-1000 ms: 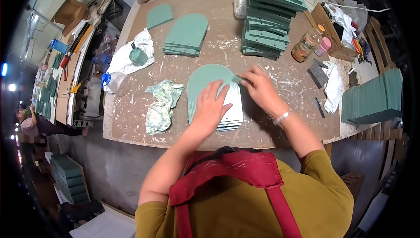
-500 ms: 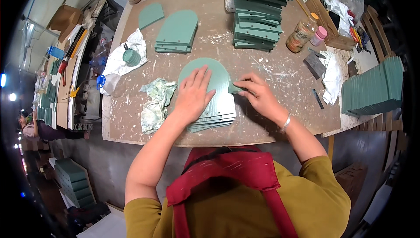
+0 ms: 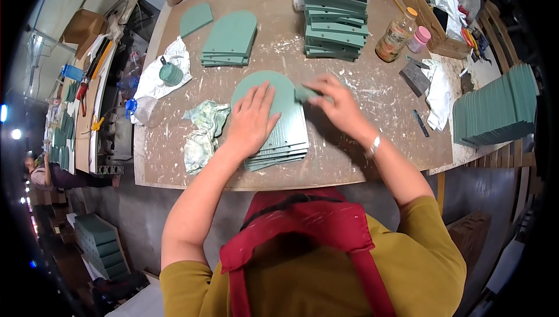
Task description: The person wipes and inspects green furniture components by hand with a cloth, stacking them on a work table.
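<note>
A stack of green arch-shaped panels lies on the brown workbench right in front of me. My left hand rests flat on the top panel with its fingers spread, pressing it down. My right hand is at the panel's upper right edge, its fingertips pinching a small green pad against the panel's rim. A watch or bracelet sits on my right wrist.
A crumpled green-stained rag lies left of the stack. Behind it are a lower pile of arch panels, a single arch piece and a tall panel stack. A jar, a pink-capped bottle and upright panels are at right.
My right hand with the pad has slid along the panel's right edge toward the curved top. My left hand stays flat on the top panel. The view has shifted slightly.
</note>
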